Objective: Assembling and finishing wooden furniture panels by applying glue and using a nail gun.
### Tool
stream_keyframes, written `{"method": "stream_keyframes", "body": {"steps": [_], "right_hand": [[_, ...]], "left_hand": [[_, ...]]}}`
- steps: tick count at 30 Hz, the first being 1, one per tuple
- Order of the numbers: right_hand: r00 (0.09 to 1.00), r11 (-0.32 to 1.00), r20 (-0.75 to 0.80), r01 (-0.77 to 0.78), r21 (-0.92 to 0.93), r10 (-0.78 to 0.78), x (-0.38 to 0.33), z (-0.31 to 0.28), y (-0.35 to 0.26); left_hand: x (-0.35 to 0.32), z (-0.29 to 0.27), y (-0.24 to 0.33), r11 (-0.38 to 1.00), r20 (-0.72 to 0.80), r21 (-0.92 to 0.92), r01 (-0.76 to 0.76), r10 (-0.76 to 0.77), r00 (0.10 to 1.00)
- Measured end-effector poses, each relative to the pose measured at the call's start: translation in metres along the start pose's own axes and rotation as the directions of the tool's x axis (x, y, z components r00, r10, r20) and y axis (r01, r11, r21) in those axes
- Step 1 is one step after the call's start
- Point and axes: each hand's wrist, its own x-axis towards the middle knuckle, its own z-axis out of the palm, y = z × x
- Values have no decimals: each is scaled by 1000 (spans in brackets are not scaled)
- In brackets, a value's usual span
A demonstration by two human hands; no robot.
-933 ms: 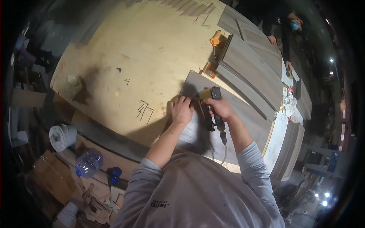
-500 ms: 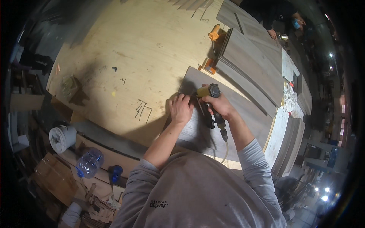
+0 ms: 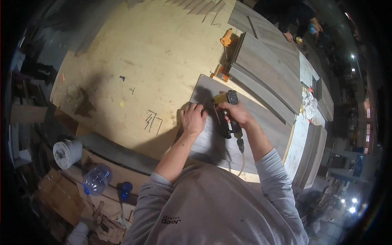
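Observation:
My right hand (image 3: 237, 113) is wrapped around the handle of a yellow-and-black air nail gun (image 3: 232, 98). An air hose (image 3: 243, 161) runs from its lower end toward my body. The tool is above a grey wood-grain panel (image 3: 261, 134) lying on the workbench; whether its nose touches the panel is hidden. At the panel's left edge, my left hand (image 3: 192, 117) rests with bent fingers drawn together around something dark, close to the nail gun's nose. Shadow hides what those fingers hold.
A stack of grey boards (image 3: 265, 69) lies at the far right, beside an orange tool (image 3: 226, 38). At the back right, another person's hand (image 3: 288, 37) rests near the boards. A white bucket (image 3: 67, 154) and a clear plastic jug (image 3: 98, 179) stand at lower left.
The view has shifted slightly. Both hands keep nearly the same place on the panel, and the nail gun stays in my right hand.

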Motion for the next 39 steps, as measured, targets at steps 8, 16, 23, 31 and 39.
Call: {"method": "stream_keyframes", "body": {"steps": [8, 16, 23, 31, 39], "right_hand": [[1000, 1000, -1, -4, -13, 4, 5, -2, -1], [999, 998, 37, -26, 54, 24, 6, -6, 1], [997, 985, -14, 77, 152, -76, -76, -24, 29], [980, 991, -198, 56, 118, -32, -202, -77, 130], [868, 972, -490, 45, 229, 76, -262, -164, 218]], "left_hand": [[1, 0, 0, 1000, 4, 4, -7, 7, 1000], [3, -3, 2, 1000, -5, 19, -16, 16, 1000], [-15, -10, -5, 1000, 90, -13, -14, 15, 996], [-124, -68, -22, 917, 220, -10, -399, 391, 894], [-127, -57, -44, 791, 285, 211, -575, 513, 810]]}}
